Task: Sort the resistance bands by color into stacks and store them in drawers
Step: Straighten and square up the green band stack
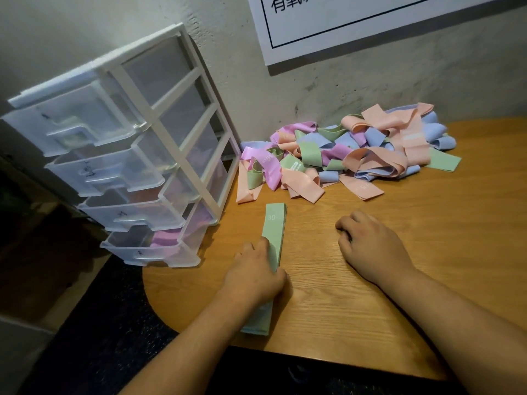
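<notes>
A flat stack of green resistance bands (274, 223) lies lengthwise on the wooden table (427, 252), marked "30" near its far end. My left hand (256, 272) presses down on the stack's middle, fingers curled over its left edge. My right hand (370, 246) rests on the bare table to the right, fingers curled, holding nothing. A tangled pile of pink, green, blue and purple bands (342, 152) lies against the wall beyond. The white drawer unit (137, 155) stands at the left with its drawers pulled out; purple bands (166, 238) show in the bottom drawer.
A white printed sign (370, 21) hangs on the wall above the pile. The table's rounded front-left edge (159, 309) drops to a dark floor. One green band (443, 161) lies flat at the pile's right side.
</notes>
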